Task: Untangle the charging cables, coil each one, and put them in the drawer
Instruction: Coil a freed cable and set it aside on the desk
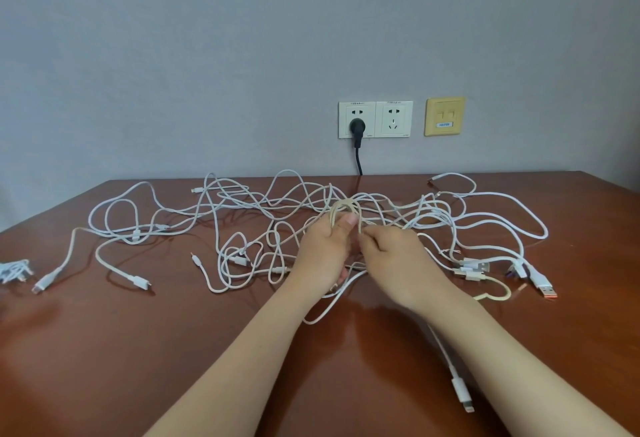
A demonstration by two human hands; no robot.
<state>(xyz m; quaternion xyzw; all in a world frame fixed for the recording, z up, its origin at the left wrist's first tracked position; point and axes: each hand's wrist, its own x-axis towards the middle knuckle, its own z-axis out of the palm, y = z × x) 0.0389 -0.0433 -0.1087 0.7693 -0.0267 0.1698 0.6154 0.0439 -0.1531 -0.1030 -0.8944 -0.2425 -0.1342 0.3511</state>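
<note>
The lower part of the beige cable [341, 206] is hidden behind both hands, so only its looped top shows, standing above the fingers near the middle of the desk [138, 350]. The left hand [323, 253] holds that loop with fingers curled round the strands and the thumb pressed on top. The right hand [398, 256], touching it on the right, pinches a strand of the same cable between thumb and fingertips; its palm faces down, so the grip itself is hard to make out. A beige curl [495, 293] lies on the desk just beside the right wrist; whether it belongs to the held cable cannot be told.

The white cables [242, 201] spread in one tangle across the back of the desk, crossing so often that single cables cannot be followed. One white lead [462, 393] passes under the right forearm and ends in a connector near the front edge. A small bundle [14, 270] is cut off by the left border. An orange-tipped plug [549, 293] lies at the right. On the wall, a black plug [356, 127] sits in a socket, its cord dropping behind the desk.
</note>
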